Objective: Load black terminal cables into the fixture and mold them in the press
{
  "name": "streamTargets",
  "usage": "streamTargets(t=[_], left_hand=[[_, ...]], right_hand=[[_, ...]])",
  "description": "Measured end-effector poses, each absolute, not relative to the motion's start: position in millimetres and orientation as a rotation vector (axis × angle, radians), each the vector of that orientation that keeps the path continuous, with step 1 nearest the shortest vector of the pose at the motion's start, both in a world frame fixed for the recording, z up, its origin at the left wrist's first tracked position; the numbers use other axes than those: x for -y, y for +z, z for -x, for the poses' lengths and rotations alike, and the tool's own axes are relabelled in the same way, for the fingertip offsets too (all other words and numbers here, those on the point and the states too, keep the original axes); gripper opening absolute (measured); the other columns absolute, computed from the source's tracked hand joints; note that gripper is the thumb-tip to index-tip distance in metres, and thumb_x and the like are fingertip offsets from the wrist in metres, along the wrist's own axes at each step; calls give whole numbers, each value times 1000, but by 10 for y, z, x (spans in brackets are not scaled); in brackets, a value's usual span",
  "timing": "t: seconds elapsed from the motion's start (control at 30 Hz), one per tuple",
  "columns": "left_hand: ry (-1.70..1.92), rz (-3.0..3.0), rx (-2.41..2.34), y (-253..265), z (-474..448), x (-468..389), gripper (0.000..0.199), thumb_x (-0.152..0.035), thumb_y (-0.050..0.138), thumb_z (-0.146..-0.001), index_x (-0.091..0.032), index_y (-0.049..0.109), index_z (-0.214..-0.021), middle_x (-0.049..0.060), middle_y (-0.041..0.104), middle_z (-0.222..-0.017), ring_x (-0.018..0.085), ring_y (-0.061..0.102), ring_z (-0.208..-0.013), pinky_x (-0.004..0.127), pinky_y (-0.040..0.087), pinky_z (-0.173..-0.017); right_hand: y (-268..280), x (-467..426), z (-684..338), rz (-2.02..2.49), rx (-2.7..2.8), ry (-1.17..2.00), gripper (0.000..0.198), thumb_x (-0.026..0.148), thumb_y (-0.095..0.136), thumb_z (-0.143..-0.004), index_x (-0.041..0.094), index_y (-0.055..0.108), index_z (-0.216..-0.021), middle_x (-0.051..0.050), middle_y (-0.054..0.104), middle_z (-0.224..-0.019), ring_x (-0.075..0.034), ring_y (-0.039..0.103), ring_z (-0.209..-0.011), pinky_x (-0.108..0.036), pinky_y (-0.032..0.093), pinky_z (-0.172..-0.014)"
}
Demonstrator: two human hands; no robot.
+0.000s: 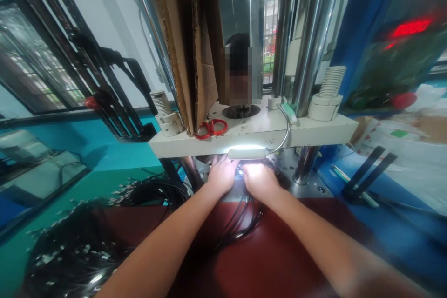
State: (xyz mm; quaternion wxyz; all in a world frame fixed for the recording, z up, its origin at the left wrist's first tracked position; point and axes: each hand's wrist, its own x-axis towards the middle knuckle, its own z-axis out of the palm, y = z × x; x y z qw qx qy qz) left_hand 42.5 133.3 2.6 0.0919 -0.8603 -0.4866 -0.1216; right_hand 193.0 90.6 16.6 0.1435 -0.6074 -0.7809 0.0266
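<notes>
My left hand (222,176) and my right hand (259,179) are side by side under the pale upper plate of a press (195,145). The right hand is closed, thumb and fingers pressed together at the end of a black cable (240,209). Bent fingers of my left hand reach in just left of it; their tips are partly hidden, and what they pinch cannot be made out. Several black cables hang from between the hands over the dark red surface (272,247). Right above the fingers, a lit lamp bar (247,154) glares on them.
Red-handled scissors (212,128) lie on the plate beside upright cardboard (195,56). Steel columns (303,167) flank the work spot. A heap of black cables with metal ends (77,242) lies left. On the right are a blurred red-digit display (412,28) and white plastic bags (412,149).
</notes>
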Motion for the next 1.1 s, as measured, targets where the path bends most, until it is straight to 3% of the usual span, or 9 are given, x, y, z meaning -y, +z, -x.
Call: streamTargets(t=[0.37, 0.57, 0.87, 0.97, 1.1], left_hand=[[-325, 2543, 1441, 37, -452, -1369, 41, -18, 36, -94, -24, 56, -130, 10, 59, -132, 28, 49, -123, 49, 35, -106], [-282, 2631, 1309, 134, -430, -1412, 48, -15, 39, -93, -33, 51, -136, 4, 58, -136, 26, 48, -126, 43, 38, -105], [-324, 2607, 1379, 39, -550, -1373, 50, -16, 39, -92, -29, 47, -140, 9, 53, -140, 32, 40, -133, 53, 31, -109], [-345, 2611, 1412, 35, -573, -1361, 51, -16, 41, -91, -30, 48, -140, 9, 53, -141, 32, 42, -131, 54, 33, -107], [-345, 2668, 1410, 116, -557, -1422, 48, -19, 45, -90, -31, 52, -136, 7, 54, -139, 30, 46, -127, 51, 36, -106]], right_hand=[[253, -947, -2081, 1805, 2181, 125, 32, 25, 40, -94, 26, 72, -101, -6, 71, -106, -22, 65, -99, -30, 46, -81], [341, -1062, -2365, 1981, 1998, 163, 35, 31, 41, -93, 22, 74, -94, -10, 74, -94, -26, 68, -86, -33, 46, -69], [238, -1146, -2409, 1982, 1985, 147, 35, 30, 41, -93, 22, 74, -85, -8, 73, -89, -24, 67, -83, -32, 46, -69], [197, -1155, -2415, 1948, 2003, 73, 35, 28, 41, -94, 20, 75, -95, -10, 70, -102, -25, 62, -96, -33, 46, -81], [129, -1161, -2428, 1891, 2033, -19, 33, 29, 46, -93, 23, 72, -112, -10, 62, -122, -29, 43, -123, -38, 36, -100]])
